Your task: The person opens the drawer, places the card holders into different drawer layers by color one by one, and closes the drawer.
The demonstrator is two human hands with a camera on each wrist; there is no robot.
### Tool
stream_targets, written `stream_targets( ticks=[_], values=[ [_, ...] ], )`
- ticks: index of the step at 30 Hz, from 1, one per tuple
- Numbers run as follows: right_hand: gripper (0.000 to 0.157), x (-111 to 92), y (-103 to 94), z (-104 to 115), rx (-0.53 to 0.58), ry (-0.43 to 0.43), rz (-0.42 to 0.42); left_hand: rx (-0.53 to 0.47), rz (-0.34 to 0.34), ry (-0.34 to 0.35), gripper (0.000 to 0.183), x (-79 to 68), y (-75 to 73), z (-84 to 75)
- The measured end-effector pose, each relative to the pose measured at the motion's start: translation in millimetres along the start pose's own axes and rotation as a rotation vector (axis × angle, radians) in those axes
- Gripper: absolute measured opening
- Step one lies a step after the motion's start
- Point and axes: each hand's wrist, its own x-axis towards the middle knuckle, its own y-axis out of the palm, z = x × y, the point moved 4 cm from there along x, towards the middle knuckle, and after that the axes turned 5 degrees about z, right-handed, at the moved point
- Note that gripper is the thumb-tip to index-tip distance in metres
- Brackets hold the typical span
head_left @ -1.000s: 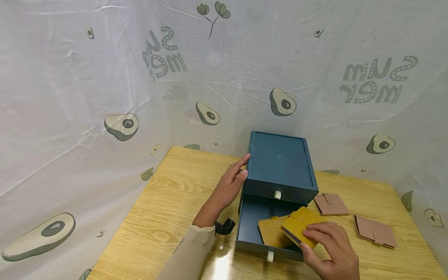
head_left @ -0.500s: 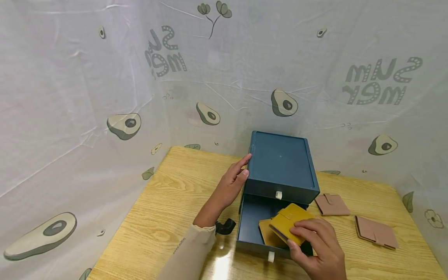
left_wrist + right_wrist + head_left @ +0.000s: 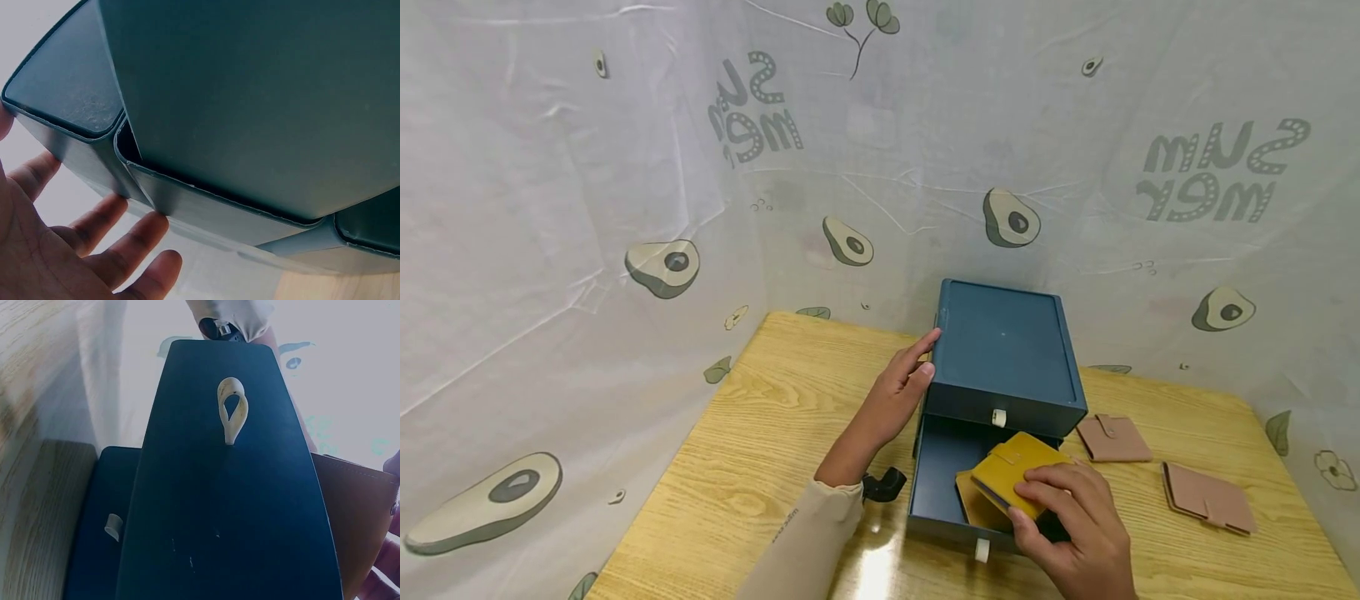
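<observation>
A: Where's everything, rel. to what?
B: Use the blue drawer unit [image 3: 1003, 337], standing on a wood table [image 3: 760, 433]. Its lower drawer [image 3: 934, 467] is pulled out twd the person; the upper drawer [image 3: 958, 402] above it is pushed in.

A: L hand?
B: L hand [image 3: 891, 396] is at the unit's left side, fingers apart, tips touching the wall, gripping nothing. Good brace IMO: light, steady contact, no hard push, so the unit doesn't skid.

A: & R hand?
B: R hand [image 3: 1078, 525] is at the unit's near right, thumb & fingers clamped on a yellow wallet [image 3: 1018, 467]. That wallet is tilted, over the lower drawer. A tan wallet [image 3: 979, 506] lies in the drawer, partly hidden under it; can't tell if the 2 touch.

A: Tips for handling it well?
B: I'd level the yellow wallet b4 any move up or down, & steer clear of the unit's overhang and the drawer's right wall, b/c a corner could catch. Pinch firm, but not so tight the cover bends. Mind the knuckles near the drawer edge. If it drags on the tan one, both may shift.

A: Anything else nearby?
B: 2 pink wallets on the table, right of the unit: a closer pink wallet [image 3: 1115, 439] just beside it, a farther pink wallet [image 3: 1208, 498] more to the right. Both lie flat.
</observation>
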Motion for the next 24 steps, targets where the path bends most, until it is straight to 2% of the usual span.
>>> stream_targets(
  ticks=[9,18,24],
  values=[
    [0.041,-1,5.7,3,-0.007,-0.025,-0.022,0.006,-0.004,0.009,0.055,-2.2,0.5,2.9],
    [0.046,-3,9.8,5,-0.051,0.011,0.005,0.01,-0.002,0.014,0.055,-2.6,0.5,4.1],
    [0.044,-6,12.5,3,-0.057,0.014,0.022,0.014,-0.008,0.011,0.055,-2.9,0.3,5.2]
  ],
)
